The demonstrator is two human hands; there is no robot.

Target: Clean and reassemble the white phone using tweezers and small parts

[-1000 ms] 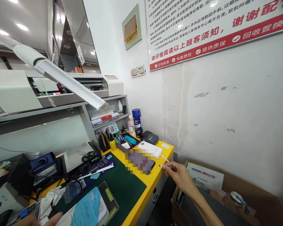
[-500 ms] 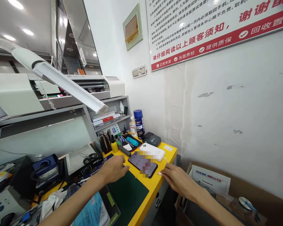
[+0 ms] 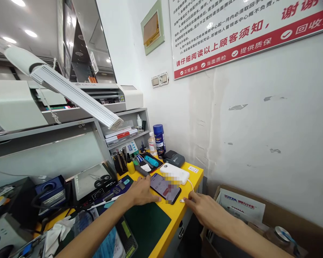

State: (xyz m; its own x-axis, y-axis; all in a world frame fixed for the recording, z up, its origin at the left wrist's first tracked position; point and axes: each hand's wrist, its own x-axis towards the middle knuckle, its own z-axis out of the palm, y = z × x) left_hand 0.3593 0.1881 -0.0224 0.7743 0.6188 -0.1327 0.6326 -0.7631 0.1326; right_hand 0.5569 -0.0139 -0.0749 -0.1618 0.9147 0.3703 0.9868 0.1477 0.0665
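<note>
A smartphone (image 3: 163,184) lies flat on the yellow tabletop, its lit screen showing timer-like digits and partly blurred out. My left hand (image 3: 142,190) is at the phone's left side, thumb apart from the fingers and pointing along the near edge. Whether its fingertips touch the phone I cannot tell. Pinched in my right hand (image 3: 200,208) is a white charging cable (image 3: 191,184), its plug sticking out toward the phone's near right end, apart from it. The cable runs back to a white power bank (image 3: 174,173) lying behind the phone.
Behind stand a blue spray can (image 3: 159,141), a clear bottle (image 3: 152,144), a yellow bottle (image 3: 130,166) and a dark grey device (image 3: 174,158). A green mat (image 3: 148,225) lies in front. A lamp (image 3: 78,96) hangs over the left; a cardboard box (image 3: 293,218) stands right of the table.
My left hand has moved right to the phone's left side, its thumb now stretched out. My right hand still holds the cable near the phone's end, almost unmoved.
</note>
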